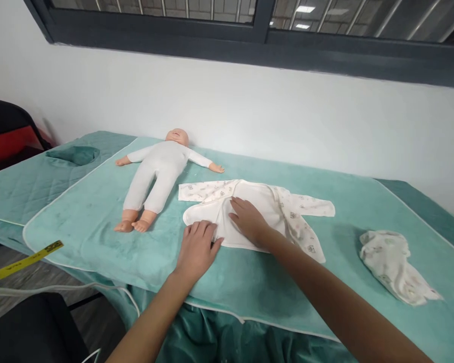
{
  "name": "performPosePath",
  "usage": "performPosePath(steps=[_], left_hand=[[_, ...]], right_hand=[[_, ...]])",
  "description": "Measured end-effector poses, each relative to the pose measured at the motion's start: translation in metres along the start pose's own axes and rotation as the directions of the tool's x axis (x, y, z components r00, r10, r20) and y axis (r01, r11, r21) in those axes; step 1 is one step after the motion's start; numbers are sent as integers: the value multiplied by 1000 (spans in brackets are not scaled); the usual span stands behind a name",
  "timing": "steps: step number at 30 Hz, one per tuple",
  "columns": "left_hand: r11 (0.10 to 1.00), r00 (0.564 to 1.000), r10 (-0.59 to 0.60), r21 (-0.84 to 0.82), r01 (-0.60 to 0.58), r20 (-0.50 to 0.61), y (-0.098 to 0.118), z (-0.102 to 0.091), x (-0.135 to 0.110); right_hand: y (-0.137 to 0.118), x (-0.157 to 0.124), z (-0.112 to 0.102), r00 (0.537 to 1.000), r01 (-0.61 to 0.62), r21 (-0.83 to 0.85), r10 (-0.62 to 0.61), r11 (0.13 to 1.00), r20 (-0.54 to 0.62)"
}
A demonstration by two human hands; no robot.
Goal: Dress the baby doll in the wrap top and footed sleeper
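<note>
Patterned baby shirt (276,206), one, spread on green cover (75,217) between doll (164,161) and crumpled cloth (388,262); left hand (197,247) at its near-left edge, thumb splayed from fingers, right hand (249,220) flat, fingers extended, on its middle; fabric could ruck or skew should the hands drag unevenly.

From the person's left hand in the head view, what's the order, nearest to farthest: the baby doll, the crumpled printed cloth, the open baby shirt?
From the left hand:
1. Open baby shirt: right at the fingers, spread flat.
2. Baby doll: to the left, beyond the hand.
3. Crumpled printed cloth: far to the right.
</note>
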State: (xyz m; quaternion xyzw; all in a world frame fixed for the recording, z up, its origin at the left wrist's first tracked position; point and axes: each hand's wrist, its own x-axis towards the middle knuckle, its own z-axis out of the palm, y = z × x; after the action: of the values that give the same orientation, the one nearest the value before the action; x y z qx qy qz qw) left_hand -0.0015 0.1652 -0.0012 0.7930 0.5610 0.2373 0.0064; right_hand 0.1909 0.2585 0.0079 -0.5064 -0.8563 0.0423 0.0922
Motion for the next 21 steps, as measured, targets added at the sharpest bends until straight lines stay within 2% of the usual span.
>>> performPosePath(steps=[3,5,10,15,21], left_hand=[[999,1000,-25,34,25,-1,3,3,-1],[1000,1000,17,22,-17,14,2,5,0],[998,998,64,-13,-64,-19,0,8,-1],[999,991,46,-6,-47,-124,-1,11,-3],[1000,969,-7,-3,6,-245,-2,12,-6]], right_hand=[[-5,43,13,999,35,-38,-33,999,36],[-2,60,16,998,40,-70,-37,997,51],[3,74,20,999,13,-132,-8,991,37],[-11,59,23,1000,-15,-158,15,987,1],[-43,1,21,996,85,-142,-85,986,4]])
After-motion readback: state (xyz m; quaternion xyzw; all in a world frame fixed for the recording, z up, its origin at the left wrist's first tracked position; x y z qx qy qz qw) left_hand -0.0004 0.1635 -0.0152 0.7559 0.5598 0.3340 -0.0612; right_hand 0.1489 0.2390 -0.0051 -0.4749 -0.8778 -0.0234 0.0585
